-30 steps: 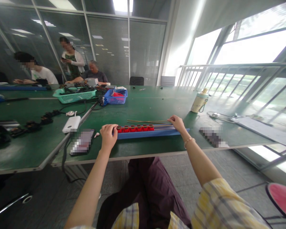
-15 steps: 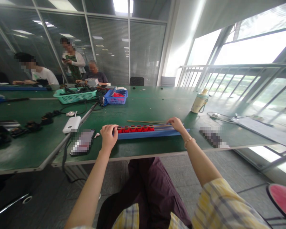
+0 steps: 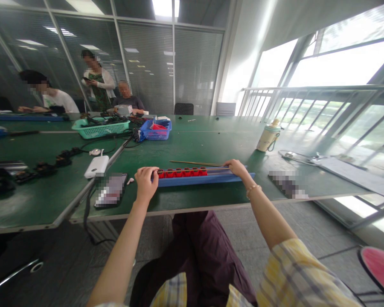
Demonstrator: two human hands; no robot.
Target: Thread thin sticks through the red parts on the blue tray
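A long blue channel lies across the table in front of me, with a row of several red block-like pieces in its left half. A thin brass-coloured rod runs along the tops of the red pieces toward the right. My left hand is curled over the channel's left end, around the end of the red row; its fingertips are partly hidden. Toward the right end, my right hand pinches thin rods. Behind the channel, another thin rod slants into the right fingers.
Left of the channel are a phone, a pink earbud-like piece and a white power bank. Green and blue baskets stand farther back. A bottle and another phone are on the right. Several people sit or stand beyond.
The rod behind the channel has shifted very slightly left, and my right hand has dipped a little. My left hand, the channel and the red pieces stay in place.
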